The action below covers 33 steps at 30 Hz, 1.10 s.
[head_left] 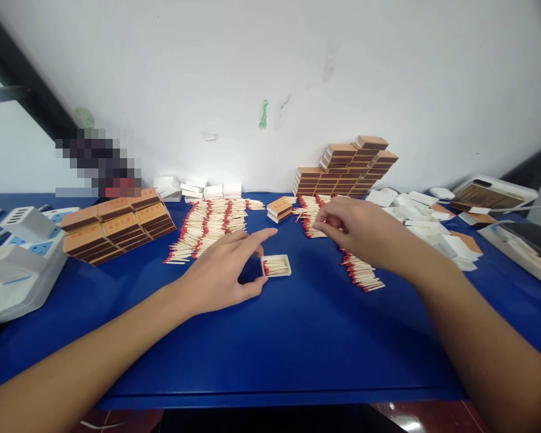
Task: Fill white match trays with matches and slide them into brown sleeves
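A white matchbox tray point(289, 266) lies on the blue table, partly filled with red-headed matches point(276, 266). My left hand point(228, 267) rests at the tray's left end, fingers spread, thumb and a bent finger at its two left corners. Over the right-hand pile of matches point(313, 230) hovers my right hand point(354, 228), thumb and fingers pinched together. Whatever lies between those fingertips is too small to make out. Behind the tray stands a closed orange-and-brown matchbox point(279, 209). A wide pile of matches point(216, 219) spreads beyond my left hand.
Stacked matchboxes stand by the wall point(342, 171) and at left point(119, 225). White trays lie at the back point(213, 192) and among loose sleeves at right point(426, 222). More matches point(363, 273) lie under my right forearm. A power strip point(36, 252) occupies the left edge, a phone point(527, 246) the right.
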Motion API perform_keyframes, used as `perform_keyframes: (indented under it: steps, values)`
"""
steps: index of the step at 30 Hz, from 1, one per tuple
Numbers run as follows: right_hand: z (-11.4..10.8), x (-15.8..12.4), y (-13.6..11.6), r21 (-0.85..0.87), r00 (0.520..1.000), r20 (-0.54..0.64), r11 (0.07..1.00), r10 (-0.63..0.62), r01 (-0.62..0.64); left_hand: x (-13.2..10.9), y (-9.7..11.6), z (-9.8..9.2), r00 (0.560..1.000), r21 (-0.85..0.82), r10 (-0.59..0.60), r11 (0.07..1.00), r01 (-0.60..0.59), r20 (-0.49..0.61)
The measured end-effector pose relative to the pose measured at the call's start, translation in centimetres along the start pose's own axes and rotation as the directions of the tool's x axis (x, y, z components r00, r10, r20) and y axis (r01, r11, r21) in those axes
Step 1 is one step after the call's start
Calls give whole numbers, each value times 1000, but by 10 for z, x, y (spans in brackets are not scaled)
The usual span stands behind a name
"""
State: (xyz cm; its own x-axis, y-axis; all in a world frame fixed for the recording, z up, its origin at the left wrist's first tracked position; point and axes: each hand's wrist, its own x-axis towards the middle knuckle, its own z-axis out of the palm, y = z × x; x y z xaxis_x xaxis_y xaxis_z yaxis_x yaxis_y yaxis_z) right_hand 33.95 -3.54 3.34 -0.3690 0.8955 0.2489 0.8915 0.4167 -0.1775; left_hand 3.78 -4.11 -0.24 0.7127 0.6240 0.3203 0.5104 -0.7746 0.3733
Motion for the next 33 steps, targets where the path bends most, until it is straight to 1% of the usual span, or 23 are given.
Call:
perform_keyframes:
  steps: [1,3,5,7,10,12,16,23,28,33]
  values:
    - [-3,1,9,-20,999,26,999,31,-30,0,0,0,1000,0,1,1000,-1,2]
    - [-4,3,22,-13,994,99,999,47,-46,0,0,0,1000,-2,3,1000,-3,6]
    - [0,5,30,32,987,160,999,20,-25,0,-1,0,1000,-1,2,1000,-2,10]
    - [7,6,34,77,983,182,997,-19,5,0,-1,0,1000,3,-2,1000,2,10]
    - [15,7,35,104,980,194,994,-44,24,-1,0,0,1000,4,1,1000,-1,11]
    - [17,7,34,104,976,217,995,-26,4,-1,0,-1,1000,3,7,1000,-7,9]
    - [14,6,29,81,963,267,996,23,-46,-1,1,-1,1000,-1,6,1000,-6,10]
    - [11,5,27,124,960,281,991,5,-41,-1,0,0,1000,1,12,1000,-12,6]
    - [12,4,26,79,949,315,995,35,-63,-1,-1,0,1000,1,11,1000,-11,10]
    - [10,3,28,90,948,317,994,36,-67,-1,0,-1,1000,-4,6,1000,-6,12]
